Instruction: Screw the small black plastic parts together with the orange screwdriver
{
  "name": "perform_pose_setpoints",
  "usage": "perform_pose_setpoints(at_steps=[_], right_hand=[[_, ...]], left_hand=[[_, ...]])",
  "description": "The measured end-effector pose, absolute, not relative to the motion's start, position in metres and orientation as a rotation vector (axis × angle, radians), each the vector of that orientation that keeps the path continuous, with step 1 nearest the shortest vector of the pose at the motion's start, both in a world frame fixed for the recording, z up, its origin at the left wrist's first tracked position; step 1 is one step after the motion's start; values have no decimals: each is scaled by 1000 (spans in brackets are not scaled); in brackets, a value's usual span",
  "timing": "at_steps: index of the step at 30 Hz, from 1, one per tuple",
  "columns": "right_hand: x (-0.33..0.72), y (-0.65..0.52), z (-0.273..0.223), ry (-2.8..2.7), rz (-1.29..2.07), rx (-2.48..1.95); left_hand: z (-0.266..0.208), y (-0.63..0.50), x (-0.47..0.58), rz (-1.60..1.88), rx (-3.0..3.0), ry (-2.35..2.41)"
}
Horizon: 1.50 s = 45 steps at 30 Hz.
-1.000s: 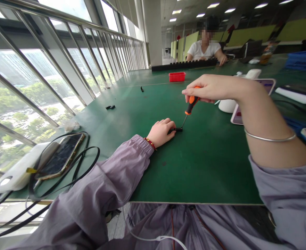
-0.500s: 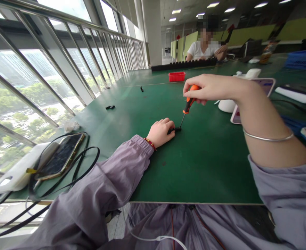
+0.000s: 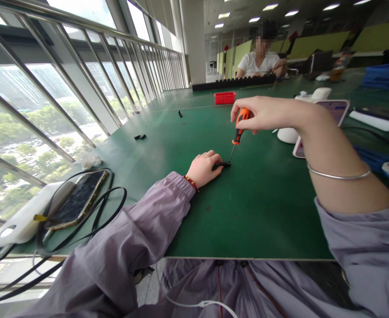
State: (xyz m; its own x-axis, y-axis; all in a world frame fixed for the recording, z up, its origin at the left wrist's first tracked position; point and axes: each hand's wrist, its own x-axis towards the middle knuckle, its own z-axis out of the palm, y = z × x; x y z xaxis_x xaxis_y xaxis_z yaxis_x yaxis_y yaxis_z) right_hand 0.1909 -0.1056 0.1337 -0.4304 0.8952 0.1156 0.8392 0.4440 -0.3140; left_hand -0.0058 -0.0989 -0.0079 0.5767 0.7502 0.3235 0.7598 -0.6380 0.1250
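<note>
My right hand (image 3: 252, 114) is closed around the orange and black handle of a screwdriver (image 3: 237, 134). The shaft slants down, and its tip meets the right end of a small black part (image 3: 225, 164) lying on the green table (image 3: 257, 212). My left hand (image 3: 206, 169) rests on the table with its fingers closed on the left portion of that part, which they hide. What kind of part it is, and whether a screw sits under the tip, I cannot make out.
Small black pieces (image 3: 140, 137) and another one (image 3: 180, 114) lie farther left. A red tray (image 3: 224, 98) stands ahead, before a long black rack (image 3: 234, 82). A phone (image 3: 78, 198) with cables is at left; a phone on a white stand (image 3: 288, 134) is at right. A person (image 3: 258, 64) sits opposite.
My right hand's fingers have shifted slightly left and loosened a little on the screwdriver handle, which has turned a bit. The left hand and the black part stay in place.
</note>
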Motion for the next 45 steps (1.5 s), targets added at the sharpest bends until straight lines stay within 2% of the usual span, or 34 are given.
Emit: perform_pose_setpoints(at_steps=[12,19,31,36,45], right_hand=[[191,-109,136,-2462,286,-1518],[190,-114,138,-2451,411,-1510],[192,-112,138,-2409,207,-1649],[196,-108,138,-2445,272,-1533],[189,-117,141,-2470,281,-1586]], left_hand=[[-8,-99,-6,-568,-2768,-1320],[-9,-98,-6,-565,-2770,-1313],[-9,-98,-6,-556,-2763,-1298],[-8,-99,-6,-548,-2768,-1313],[-7,-99,-6,-536,-2772,-1314]])
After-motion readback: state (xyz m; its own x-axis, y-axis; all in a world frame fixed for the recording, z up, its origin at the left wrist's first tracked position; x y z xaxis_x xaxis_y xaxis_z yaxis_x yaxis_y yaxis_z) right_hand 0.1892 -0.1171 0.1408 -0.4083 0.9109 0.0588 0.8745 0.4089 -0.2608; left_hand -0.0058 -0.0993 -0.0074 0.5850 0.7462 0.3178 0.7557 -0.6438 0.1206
